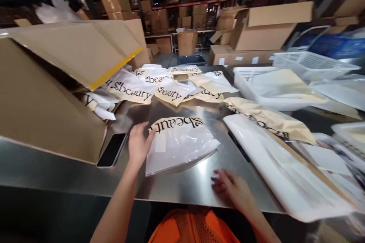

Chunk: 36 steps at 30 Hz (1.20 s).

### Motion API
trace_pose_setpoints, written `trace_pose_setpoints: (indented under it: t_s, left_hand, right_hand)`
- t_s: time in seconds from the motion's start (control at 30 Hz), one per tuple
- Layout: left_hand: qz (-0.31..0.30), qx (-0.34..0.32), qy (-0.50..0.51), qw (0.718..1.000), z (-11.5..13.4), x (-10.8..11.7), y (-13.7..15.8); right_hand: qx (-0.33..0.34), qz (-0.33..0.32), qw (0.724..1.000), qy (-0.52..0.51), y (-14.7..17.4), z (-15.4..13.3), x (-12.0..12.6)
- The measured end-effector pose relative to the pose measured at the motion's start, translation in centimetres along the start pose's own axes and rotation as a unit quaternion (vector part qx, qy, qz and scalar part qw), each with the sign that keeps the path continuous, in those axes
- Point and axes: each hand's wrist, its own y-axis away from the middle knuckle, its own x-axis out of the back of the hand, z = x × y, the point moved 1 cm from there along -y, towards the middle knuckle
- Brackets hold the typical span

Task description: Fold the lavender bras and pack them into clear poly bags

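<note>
In the middle of the metal table lies a flat white plastic bag [179, 148]. Its cream top band carries black "beauty" lettering, upside down from here, and a pale label shows at its left. My left hand [138, 143] rests at the bag's left edge, fingers apart, the thumb over the upper corner. Above the table's front edge, right of the bag and apart from it, is my right hand [229, 185]. Its fingers are loosely bent and slightly blurred, with nothing seen in them. A black-screened phone [112, 150] lies left of my left hand.
A large cardboard box [51, 102] on its side stands at the left. Several lettered bags [134, 90] are heaped behind. To the right lie a stack of white bags [273, 159], a black pen [238, 146] and a cream lettered bag [268, 115]; white baskets [242, 79] stand beyond.
</note>
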Motion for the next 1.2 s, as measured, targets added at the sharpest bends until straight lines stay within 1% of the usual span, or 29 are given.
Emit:
trace_pose_setpoints:
  t_s: [0.03,0.07,0.1,0.13,0.17,0.2,0.23,0.27,0.3,0.33,0.37,0.4,0.47,0.5,0.53,0.57,0.6,0.67,0.7,0.73,0.77,0.8,0.9,0.97,1.0,1.03,1.1,1.17,1.2]
  left_hand:
    - [0.005,0.007,0.009,1.0,0.1,0.2,1.6]
    - [-0.016,0.041,0.052,0.998,0.2,0.1,3.6]
    - [-0.06,0.082,0.118,0.988,0.5,-0.4,5.8]
    - [-0.135,0.127,0.184,0.965,0.9,-1.4,8.1]
    - [-0.215,0.178,0.245,0.929,1.4,-2.5,10.3]
    - [-0.269,0.239,0.288,0.887,1.8,-3.7,12.3]
    - [-0.303,0.292,0.317,0.85,2.2,-4.9,13.9]
    - [-0.323,0.333,0.336,0.82,2.5,-5.9,15.0]
    - [-0.324,0.362,0.345,0.803,2.4,-6.4,15.7]
    - [-0.307,0.376,0.342,0.805,2.0,-6.6,16.0]
    - [-0.276,0.372,0.322,0.826,1.3,-6.3,15.9]
    - [-0.234,0.356,0.28,0.86,0.4,-5.5,15.6]
    - [-0.151,0.306,0.147,0.928,-1.8,-3.3,14.8]
    - [-0.133,0.287,0.079,0.945,-2.9,-2.1,14.4]
    - [-0.135,0.282,0.027,0.949,-3.8,-1.2,14.0]
    - [-0.153,0.293,-0.002,0.944,-4.6,-0.5,13.7]
    - [-0.176,0.316,-0.006,0.932,-5.2,-0.1,13.4]
    - [-0.219,0.365,0.046,0.904,-5.8,0.0,13.1]
    - [-0.228,0.381,0.079,0.893,-5.9,-0.3,13.0]
    - [-0.227,0.389,0.105,0.887,-6.0,-0.6,12.9]
    - [-0.221,0.391,0.12,0.885,-6.1,-0.9,12.8]
    - [-0.209,0.39,0.123,0.888,-6.2,-1.2,12.7]
    - [-0.176,0.389,0.111,0.897,-6.6,-1.5,12.2]
    - [-0.19,0.397,0.13,0.889,-6.8,-1.3,11.7]
    - [-0.204,0.4,0.144,0.882,-6.8,-1.1,11.6]
    - [-0.219,0.4,0.158,0.876,-6.8,-0.9,11.5]
    - [-0.24,0.392,0.175,0.871,-6.7,-0.7,11.8]
    - [-0.256,0.38,0.183,0.87,-6.7,-0.9,12.4]
    - [-0.27,0.391,0.182,0.861,-6.9,-1.3,12.8]
  right_hand:
    - [-0.008,0.042,0.999,0.009,-0.7,-0.3,1.5]
    - [-0.017,0.074,0.997,0.011,-1.7,-0.8,2.8]
    - [-0.013,0.103,0.995,0.013,-2.8,-1.3,3.8]
    - [-0.01,0.114,0.993,0.011,-4.0,-2.0,4.4]
    - [-0.014,0.11,0.994,0.004,-5.3,-2.6,4.7]
    - [-0.02,0.094,0.995,-0.006,-6.6,-3.2,4.7]
    - [-0.028,0.074,0.997,-0.021,-7.7,-3.7,4.4]
    - [-0.034,0.055,0.997,-0.037,-8.5,-4.1,4.1]
    - [-0.039,0.04,0.997,-0.057,-9.1,-4.3,3.7]
    - [-0.043,0.034,0.995,-0.08,-9.3,-4.4,3.4]
    - [-0.047,0.037,0.992,-0.107,-9.2,-4.3,3.2]
    - [-0.05,0.047,0.988,-0.138,-9.0,-4.1,3.1]
    - [-0.054,0.077,0.974,-0.205,-8.1,-3.5,2.9]
    - [-0.054,0.091,0.967,-0.232,-7.5,-3.2,2.7]
    - [-0.052,0.106,0.957,-0.266,-6.8,-2.8,2.2]
    - [-0.047,0.12,0.942,-0.311,-6.1,-2.4,1.6]
    - [-0.046,0.132,0.921,-0.364,-5.3,-2.1,0.7]
    - [-0.064,0.14,0.868,-0.473,-3.4,-1.4,-1.6]
    - [-0.083,0.132,0.844,-0.514,-2.4,-1.2,-2.9]
    - [-0.105,0.11,0.831,-0.535,-1.4,-1.0,-4.2]
    - [-0.127,0.073,0.834,-0.531,-0.5,-0.9,-5.6]
    - [-0.145,0.026,0.846,-0.513,0.2,-0.9,-6.9]
    - [-0.166,-0.142,0.89,-0.4,1.0,-1.4,-10.9]
    - [-0.17,-0.229,0.905,-0.315,0.8,-1.9,-13.7]
    - [-0.17,-0.258,0.907,-0.285,0.5,-2.3,-15.0]
    - [-0.17,-0.278,0.908,-0.263,0.3,-2.6,-16.3]
    - [-0.163,-0.286,0.913,-0.241,-0.1,-3.3,-18.1]
    - [-0.139,-0.267,0.925,-0.232,-0.3,-3.6,-19.3]
    - [-0.116,-0.254,0.934,-0.222,-0.4,-3.6,-19.6]
